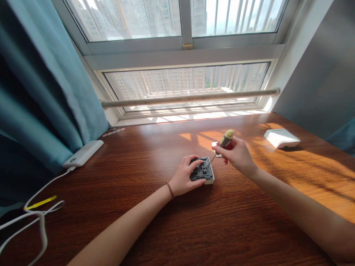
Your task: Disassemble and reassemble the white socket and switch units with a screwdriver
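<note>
In the head view, a square wall socket (209, 176) with a white rim and a dark grey inner side facing up lies on the brown wooden table. My left hand (185, 174) grips it from the left, thumb along the near edge and fingers over the far side. My right hand (237, 154) is closed around the grey and yellow handle of a screwdriver (226, 139). The screwdriver leans, its thin shaft running down to the left with the tip at the middle of the socket. Behind the right fingers, a small white piece (218, 155) is partly hidden.
A white box-like object (281, 138) sits at the right. To the left lie a white power bank (83, 153) with a plugged-in cable (43, 232) and a yellow strip (41, 203). A blue curtain (50, 74) hangs at the left, and a rail (191, 98) crosses the window.
</note>
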Demonstrator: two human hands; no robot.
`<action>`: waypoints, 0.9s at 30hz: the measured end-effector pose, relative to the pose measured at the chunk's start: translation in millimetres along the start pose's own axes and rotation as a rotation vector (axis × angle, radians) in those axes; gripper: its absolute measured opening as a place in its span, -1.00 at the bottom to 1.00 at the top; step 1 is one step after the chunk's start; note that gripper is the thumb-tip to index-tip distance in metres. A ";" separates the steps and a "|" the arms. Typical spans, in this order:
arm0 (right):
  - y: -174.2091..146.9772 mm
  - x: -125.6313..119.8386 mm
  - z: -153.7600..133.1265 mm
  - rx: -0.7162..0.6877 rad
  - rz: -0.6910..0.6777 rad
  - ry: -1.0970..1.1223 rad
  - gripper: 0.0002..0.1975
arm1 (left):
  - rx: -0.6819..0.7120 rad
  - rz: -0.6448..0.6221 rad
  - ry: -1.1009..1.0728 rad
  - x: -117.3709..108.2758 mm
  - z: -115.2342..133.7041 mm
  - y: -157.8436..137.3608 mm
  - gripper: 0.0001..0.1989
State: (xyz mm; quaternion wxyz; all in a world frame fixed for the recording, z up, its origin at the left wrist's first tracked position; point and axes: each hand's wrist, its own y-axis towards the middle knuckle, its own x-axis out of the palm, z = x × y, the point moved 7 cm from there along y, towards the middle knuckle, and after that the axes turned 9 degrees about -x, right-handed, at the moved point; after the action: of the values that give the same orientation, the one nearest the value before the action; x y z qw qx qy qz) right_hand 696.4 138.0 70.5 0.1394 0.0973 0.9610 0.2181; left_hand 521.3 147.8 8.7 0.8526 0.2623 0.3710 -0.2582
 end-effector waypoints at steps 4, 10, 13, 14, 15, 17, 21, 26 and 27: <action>-1.8 -8.1 5.7 -0.048 0.186 -0.080 -0.74 | -0.003 0.000 -0.002 0.1 -0.1 0.6 -0.42; 12.4 2.7 3.2 0.095 -0.246 0.258 -0.66 | -0.001 0.005 0.000 -0.4 1.1 1.3 -0.42; 10.5 6.4 -8.3 0.115 -0.479 0.333 -0.63 | -0.004 0.005 0.000 -0.5 1.3 1.1 -0.42; 8.3 8.1 -12.0 0.106 -0.540 0.332 -0.66 | -0.005 0.006 0.000 -0.5 1.2 1.0 -0.42; 6.3 9.5 -15.1 0.089 -0.572 0.313 -0.69 | -0.006 0.006 -0.001 -0.5 1.1 0.9 -0.42; 3.5 11.1 -18.9 0.045 -0.547 0.231 -0.76 | -0.006 0.008 0.001 -0.6 1.0 0.8 -0.41; -1.5 15.5 -22.3 -0.034 -0.381 0.095 -0.81 | 0.001 0.016 0.002 -1.3 1.6 0.5 -0.42; 1.5 -1.1 -15.2 -0.169 -0.030 -0.290 -0.81 | 0.001 0.018 0.006 -1.3 2.0 0.3 -0.42; 2.3 -4.1 -11.8 -0.178 0.016 -0.334 -0.79 | 0.001 0.019 0.007 -1.2 1.9 0.4 -0.42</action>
State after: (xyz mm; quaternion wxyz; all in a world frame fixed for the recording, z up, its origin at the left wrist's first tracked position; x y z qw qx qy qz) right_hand 696.9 134.4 82.7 0.3031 0.1272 0.9006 0.2843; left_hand 521.8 147.2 10.8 0.8536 0.2669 0.3714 -0.2495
